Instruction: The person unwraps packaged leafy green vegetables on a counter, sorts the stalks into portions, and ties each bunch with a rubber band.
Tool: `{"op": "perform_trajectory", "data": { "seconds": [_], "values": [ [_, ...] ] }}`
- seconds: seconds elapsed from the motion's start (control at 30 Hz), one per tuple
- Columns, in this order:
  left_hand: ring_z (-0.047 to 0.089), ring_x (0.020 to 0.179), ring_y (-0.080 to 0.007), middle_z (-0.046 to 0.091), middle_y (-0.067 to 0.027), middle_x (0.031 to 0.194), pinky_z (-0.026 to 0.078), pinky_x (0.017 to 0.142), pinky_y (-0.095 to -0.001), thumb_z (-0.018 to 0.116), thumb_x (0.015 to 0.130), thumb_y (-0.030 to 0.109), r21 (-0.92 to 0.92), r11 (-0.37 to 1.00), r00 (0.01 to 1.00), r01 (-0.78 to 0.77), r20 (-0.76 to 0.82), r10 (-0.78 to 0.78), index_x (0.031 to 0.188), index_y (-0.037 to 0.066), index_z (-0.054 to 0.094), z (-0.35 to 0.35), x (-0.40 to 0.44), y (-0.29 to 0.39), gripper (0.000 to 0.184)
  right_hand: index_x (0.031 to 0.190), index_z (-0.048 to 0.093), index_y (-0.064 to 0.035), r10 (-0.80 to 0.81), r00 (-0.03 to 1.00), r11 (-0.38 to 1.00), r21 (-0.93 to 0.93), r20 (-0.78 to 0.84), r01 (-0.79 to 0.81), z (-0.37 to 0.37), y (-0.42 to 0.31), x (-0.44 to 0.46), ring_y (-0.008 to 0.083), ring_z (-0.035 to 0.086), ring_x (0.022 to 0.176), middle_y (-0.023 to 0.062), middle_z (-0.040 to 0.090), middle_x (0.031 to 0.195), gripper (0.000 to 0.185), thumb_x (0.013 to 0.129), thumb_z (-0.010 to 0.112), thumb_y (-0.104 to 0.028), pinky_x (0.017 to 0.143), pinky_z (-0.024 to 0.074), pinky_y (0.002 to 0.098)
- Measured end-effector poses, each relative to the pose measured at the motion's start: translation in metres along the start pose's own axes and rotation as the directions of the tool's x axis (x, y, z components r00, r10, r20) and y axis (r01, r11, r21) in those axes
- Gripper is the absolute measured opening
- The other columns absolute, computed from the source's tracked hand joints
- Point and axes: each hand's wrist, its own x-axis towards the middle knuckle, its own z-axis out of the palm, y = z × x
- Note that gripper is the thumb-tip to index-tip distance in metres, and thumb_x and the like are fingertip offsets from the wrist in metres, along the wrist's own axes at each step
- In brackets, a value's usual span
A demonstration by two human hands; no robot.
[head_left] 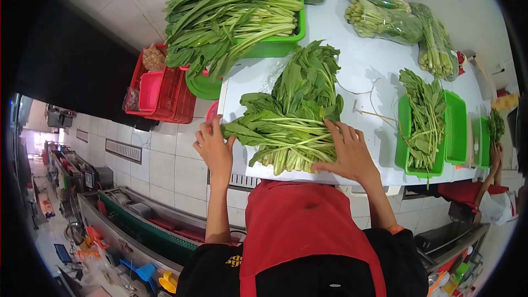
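Observation:
A pile of leafy green vegetables [286, 135] lies on the white table right in front of me, its pale cut stems toward the near edge and more leaves stacked behind. My right hand [352, 157] rests on the right end of the pile, fingers stretched over the stems and thumb along the near side. At the table's left edge, my left hand [216, 151] has its fingers spread beside the leaf tips. Nothing shows in its grasp.
A green crate [301, 8] heaped with long greens stands at the back left. Bagged vegetables [385, 19] lie at the back right. To the right are a green basket [403, 137] of greens and a co-worker's hand [496, 155]. A red crate [179, 102] stands left.

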Motion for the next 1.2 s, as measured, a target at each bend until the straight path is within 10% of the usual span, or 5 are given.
{"op": "perform_trajectory", "data": {
  "seconds": [0.3,0.67,0.77,0.97,1.2],
  "values": [
    [0.063,0.106,-0.0254,0.058,-0.0180,0.109,0.053,0.080,-0.0374,0.079,0.074,-0.002,-0.793,0.531,0.936,0.299,0.353,0.000,0.137,0.012,0.031,0.019,-0.008,-0.024,0.080,0.130,0.044,-0.0012,-0.002,0.993,0.994,0.107,0.114,-0.010,-0.001,-0.003,-0.011,0.0354,0.054,0.114,0.0184,0.049,0.123,0.090,0.060,0.091,-0.033,0.094,0.0458,0.0463],
    [0.059,0.093,-0.0305,0.051,-0.0162,0.109,0.053,0.078,-0.0398,0.087,0.067,0.009,-0.531,0.847,1.000,0.015,0.023,-0.003,0.138,0.016,0.038,0.014,-0.019,-0.040,0.087,0.103,0.051,-0.0009,-0.119,0.989,0.966,-0.221,0.086,0.135,-0.032,-0.030,-0.007,0.0333,0.066,0.080,0.0137,0.061,0.087,0.044,0.073,0.077,-0.019,0.077,0.0496,0.0408],
    [0.061,0.088,-0.0226,0.057,-0.0110,0.103,0.052,0.074,-0.0358,0.085,0.074,0.013,-0.465,0.840,0.919,0.281,0.381,-0.097,0.128,0.010,0.052,-0.012,-0.027,-0.059,0.063,0.096,0.051,0.0008,-0.118,0.976,0.968,-0.197,0.182,0.154,-0.049,-0.040,0.002,0.0340,0.066,0.077,0.0160,0.062,0.085,0.038,0.071,0.073,-0.017,0.071,0.0503,0.0430],
    [0.062,0.103,-0.0167,0.061,-0.0081,0.121,0.051,0.091,-0.0335,0.062,0.097,0.045,-0.581,0.295,0.210,0.758,0.647,0.733,0.132,0.005,0.055,-0.032,-0.055,-0.018,0.053,0.115,0.051,-0.0006,-0.095,0.973,0.995,0.023,0.211,0.093,-0.078,-0.062,0.015,0.0406,0.064,0.082,0.0190,0.063,0.096,0.051,0.073,0.074,-0.016,0.068,0.0507,0.0489],
    [0.040,0.137,-0.0410,0.037,-0.0167,0.154,0.030,0.114,-0.0591,0.034,0.081,0.090,-0.191,-0.841,0.834,0.506,0.359,0.420,0.156,0.012,0.027,0.007,-0.050,0.063,0.108,0.118,0.051,-0.0095,-0.265,0.951,0.964,0.016,0.162,0.266,-0.051,-0.045,-0.018,0.0301,0.065,0.085,0.0094,0.054,0.101,0.053,0.069,0.070,-0.004,0.066,0.0540,0.0412]
  ]
}}
